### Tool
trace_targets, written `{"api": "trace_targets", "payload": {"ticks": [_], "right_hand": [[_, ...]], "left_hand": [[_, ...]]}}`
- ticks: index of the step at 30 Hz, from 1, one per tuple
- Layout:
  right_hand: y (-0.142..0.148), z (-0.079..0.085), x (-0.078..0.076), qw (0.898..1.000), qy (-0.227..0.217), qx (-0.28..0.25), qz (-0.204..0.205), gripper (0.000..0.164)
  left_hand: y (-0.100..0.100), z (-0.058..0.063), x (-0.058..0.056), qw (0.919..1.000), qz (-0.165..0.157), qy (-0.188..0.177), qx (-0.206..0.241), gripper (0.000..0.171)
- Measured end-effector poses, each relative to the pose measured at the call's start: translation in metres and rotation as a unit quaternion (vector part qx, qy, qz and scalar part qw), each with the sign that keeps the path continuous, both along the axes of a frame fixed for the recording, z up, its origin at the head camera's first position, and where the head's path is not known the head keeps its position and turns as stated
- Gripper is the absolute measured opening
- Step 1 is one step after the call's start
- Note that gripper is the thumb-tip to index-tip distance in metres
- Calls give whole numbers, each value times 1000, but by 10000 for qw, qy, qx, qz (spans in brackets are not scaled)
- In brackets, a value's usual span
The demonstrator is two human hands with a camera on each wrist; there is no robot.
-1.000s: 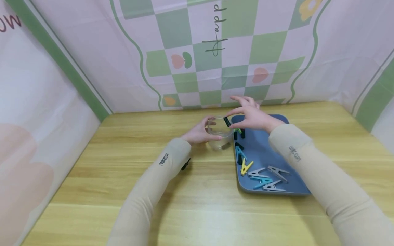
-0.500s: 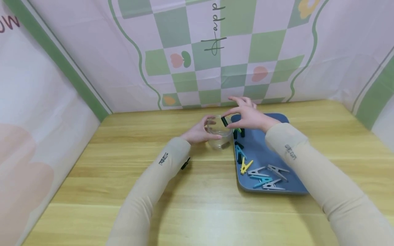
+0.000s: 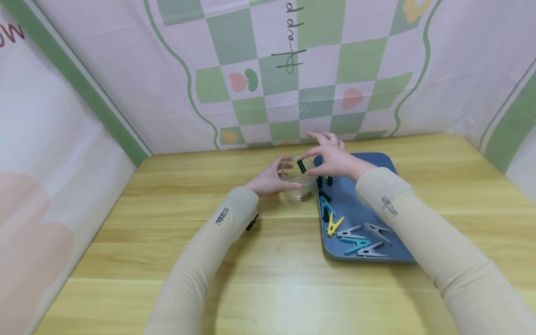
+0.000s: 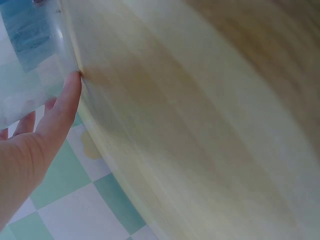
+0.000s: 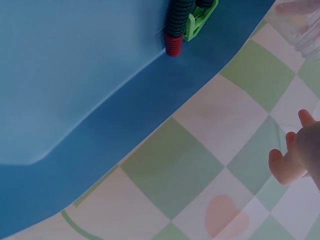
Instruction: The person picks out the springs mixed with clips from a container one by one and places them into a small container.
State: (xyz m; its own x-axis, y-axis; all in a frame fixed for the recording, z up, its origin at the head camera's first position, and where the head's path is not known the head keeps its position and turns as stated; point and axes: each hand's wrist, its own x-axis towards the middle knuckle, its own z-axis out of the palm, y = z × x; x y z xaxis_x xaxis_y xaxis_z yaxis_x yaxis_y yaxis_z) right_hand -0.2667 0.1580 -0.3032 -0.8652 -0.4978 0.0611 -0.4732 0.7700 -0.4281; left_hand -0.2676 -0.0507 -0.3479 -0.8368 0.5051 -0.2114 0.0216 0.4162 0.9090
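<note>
My left hand grips a clear round jar from its left side, thumb in front and fingers behind. In the left wrist view, the fingers curl against the see-through wall. My right hand pinches a small black ribbed coil, like a spring, between thumb and forefinger, right at the jar's mouth; its other fingers are spread. To the right stands a blue-grey tray. Along its left wall lie dark ribbed coils, one with a red ribbed end, beside a green clothespin.
The tray's front part holds a yellow clothespin, blue clothespins and grey clothespins. A small black object shows beside the left cuff. A patterned cloth hangs behind the wooden table.
My right hand has moved slightly left with the black spring, bringing it from the jar's right rim to over its mouth. The left hand and jar stay nearly still.
</note>
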Motion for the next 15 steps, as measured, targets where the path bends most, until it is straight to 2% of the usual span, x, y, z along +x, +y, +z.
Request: {"api": "trace_targets", "payload": {"ticks": [7, 15], "right_hand": [[0, 1, 1, 10000, -34, 28, -9, 39], [3, 3, 1, 9999, -105, -1, 14, 38]], "left_hand": [[0, 2, 2, 10000, -22, -31, 70, 84], [-1, -2, -2, 9999, -4, -66, 125, 85]]}}
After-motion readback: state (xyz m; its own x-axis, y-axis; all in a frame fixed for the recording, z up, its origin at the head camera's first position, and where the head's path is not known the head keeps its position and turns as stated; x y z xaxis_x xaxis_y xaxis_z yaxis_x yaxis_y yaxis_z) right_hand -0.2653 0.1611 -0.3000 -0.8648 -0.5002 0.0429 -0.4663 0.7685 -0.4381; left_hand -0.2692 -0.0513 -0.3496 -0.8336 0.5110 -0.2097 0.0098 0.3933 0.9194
